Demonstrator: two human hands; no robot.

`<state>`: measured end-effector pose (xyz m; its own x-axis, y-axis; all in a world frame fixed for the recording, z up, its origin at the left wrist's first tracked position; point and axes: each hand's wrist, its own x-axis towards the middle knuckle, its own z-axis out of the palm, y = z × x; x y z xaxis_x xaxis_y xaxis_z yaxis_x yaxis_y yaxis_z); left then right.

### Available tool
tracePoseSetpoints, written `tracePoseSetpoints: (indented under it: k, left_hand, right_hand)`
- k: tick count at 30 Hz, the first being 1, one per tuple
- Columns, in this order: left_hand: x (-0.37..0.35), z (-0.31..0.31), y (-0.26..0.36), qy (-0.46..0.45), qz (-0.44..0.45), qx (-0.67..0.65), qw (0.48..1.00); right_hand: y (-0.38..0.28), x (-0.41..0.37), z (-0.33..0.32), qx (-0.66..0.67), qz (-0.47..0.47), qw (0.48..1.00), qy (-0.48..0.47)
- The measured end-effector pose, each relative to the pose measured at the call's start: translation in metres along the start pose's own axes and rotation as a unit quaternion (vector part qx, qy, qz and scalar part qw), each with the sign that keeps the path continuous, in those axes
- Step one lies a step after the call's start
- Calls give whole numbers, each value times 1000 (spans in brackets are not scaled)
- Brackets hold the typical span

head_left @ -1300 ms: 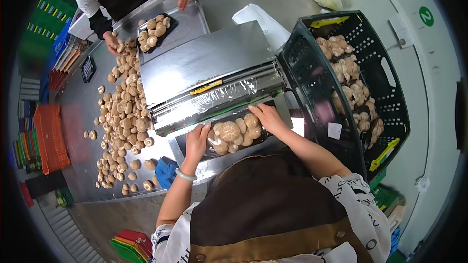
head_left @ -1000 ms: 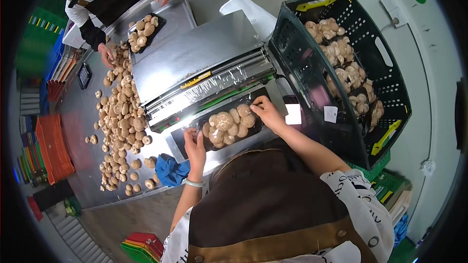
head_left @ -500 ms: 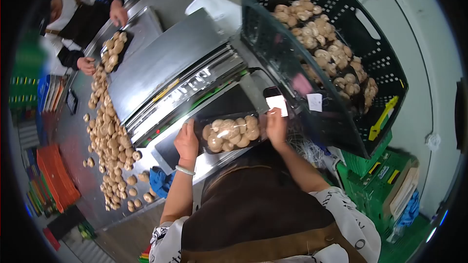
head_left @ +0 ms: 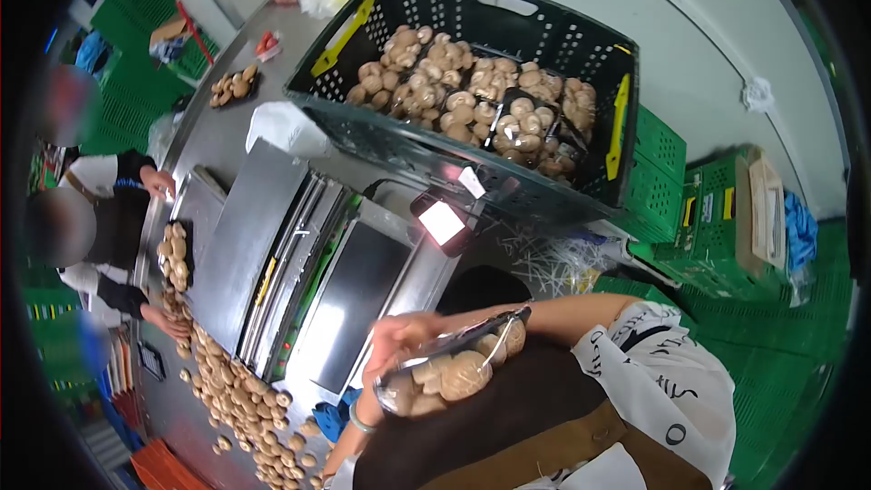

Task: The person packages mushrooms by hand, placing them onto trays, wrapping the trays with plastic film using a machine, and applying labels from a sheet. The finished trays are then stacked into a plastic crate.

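A black tray of mushrooms point(head_left: 464, 374) under clear film is tilted on its side close to my chest. My left hand point(head_left: 374, 379), with a bracelet at the wrist, is closed on the tray's left end; the tray hides part of its fingers. Across my body reaches my right arm, bringing my right hand point(head_left: 406, 334) to the tray's back edge beside the left one. Its fingers are blurred and partly hidden. Beyond the hands is a wrapping machine point(head_left: 354, 281) with a dark flat plate. A label printer point(head_left: 444, 225) with a white label stands right of it.
A dark green crate point(head_left: 454, 159) at the back holds several wrapped mushroom trays. Loose mushrooms point(head_left: 238, 390) lie on the metal table at left, near a blue cloth point(head_left: 334, 417). A co-worker's hand point(head_left: 163, 318) is beside another mushroom tray point(head_left: 174, 256). Green crates point(head_left: 717, 227) stand at right.
The wrapped tray has come up from in front of the machine to my chest and tipped over. My right hand has left the label area and moved left. The view has turned right.
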<state>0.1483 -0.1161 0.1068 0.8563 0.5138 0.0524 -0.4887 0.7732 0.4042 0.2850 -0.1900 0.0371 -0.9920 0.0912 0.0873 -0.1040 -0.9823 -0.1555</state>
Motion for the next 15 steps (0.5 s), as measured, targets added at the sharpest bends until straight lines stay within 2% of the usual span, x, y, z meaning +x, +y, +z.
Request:
tracePoseSetpoints:
  k: [1, 2, 3, 4, 5, 6, 7, 8, 10, 12, 13, 14, 15]
  left_hand:
    - [-1, 8, -2, -3, -48, 0, 999]
    - [-1, 14, -4, 3, -87, 13, 996]
    - [-1, 18, -6, 8, -124, 29, 992]
    - [0, 20, -5, 11, -153, 53, 987]
    - [2, 23, -4, 10, -175, 77, 981]
    - [3, 25, -2, 7, -195, 101, 976]
    - [5, 26, 0, 0, -209, 137, 968]
    - [8, 28, 1, -8, -221, 179, 959]
    - [18, 29, 2, -30, -231, 277, 932]
    - [31, 31, 1, -51, -220, 406, 886]
    - [41, 33, 0, -62, -205, 471, 856]
    - [56, 35, 0, -65, -184, 525, 828]
    - [75, 35, -1, -61, -163, 560, 810]
  right_hand:
    - [5, -25, 23, -230, -119, 932, 255]
    - [0, -45, 46, -424, -219, 737, 479]
    - [-26, -63, 73, -536, -42, 658, 527]
    - [-51, -76, 101, -617, 138, 546, 550]
    - [-48, -84, 133, -556, -59, 596, 576]
    - [-41, -90, 158, -471, -252, 620, 575]
    - [-41, -79, 164, -639, -294, 478, 526]
    - [-42, -61, 194, -669, -262, 453, 528]
    - [-49, -35, 191, -681, -131, 515, 504]
    - [-60, -55, 192, -642, -132, 558, 509]
    - [-54, -70, 190, -622, -175, 543, 536]
    - [-43, -87, 179, -595, -281, 512, 552]
    - [-34, -108, 196, -557, -295, 439, 640]
